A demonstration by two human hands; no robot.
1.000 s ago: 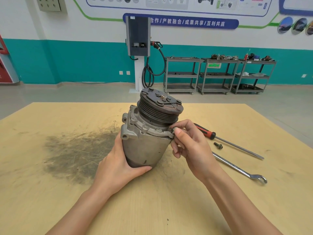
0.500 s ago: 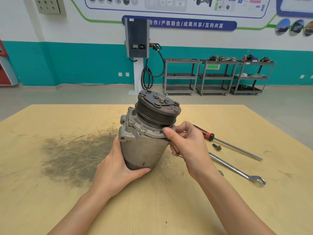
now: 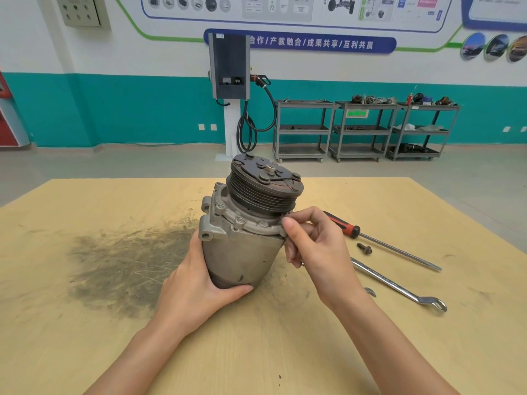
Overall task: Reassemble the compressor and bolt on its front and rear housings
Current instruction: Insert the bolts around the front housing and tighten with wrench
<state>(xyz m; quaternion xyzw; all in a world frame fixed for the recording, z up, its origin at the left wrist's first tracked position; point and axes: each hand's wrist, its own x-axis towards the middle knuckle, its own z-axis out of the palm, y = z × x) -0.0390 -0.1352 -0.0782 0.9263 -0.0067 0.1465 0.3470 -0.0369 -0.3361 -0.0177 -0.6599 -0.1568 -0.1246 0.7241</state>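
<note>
A compressor (image 3: 242,243) stood tilted on a yellowish wooden table (image 3: 285,352), its ribbed pulley (image 3: 263,185) raised and leaning toward the far right, near the middle of the tabletop and well back from every visible edge. The table's far edge ran behind the pulley, and its left and right edges slanted out of view. Bare wood lay open in front of the compressor, between the person's two forearms. A dark, scratched stain (image 3: 125,263) spread over the wood to the left of the body.

The left hand (image 3: 196,289) gripped the lower end of the grey body, with the thumb curled across the near side and the palm against its left side. The right hand (image 3: 316,249) was at the right rim of the front housing (image 3: 242,220), just below the pulley, where the thumb and forefinger pinched a small dark part at the flange. That part was too hidden to identify, though it sat where a bolt would go. The other fingers were curled loosely beside the body.

To the right lay a red-handled screwdriver (image 3: 382,240), a loose bolt (image 3: 364,248) and a combination wrench (image 3: 399,286), all apart from the compressor. The screwdriver's handle was just behind the right hand. A second small wrench end (image 3: 370,292) showed beside the right wrist.
</note>
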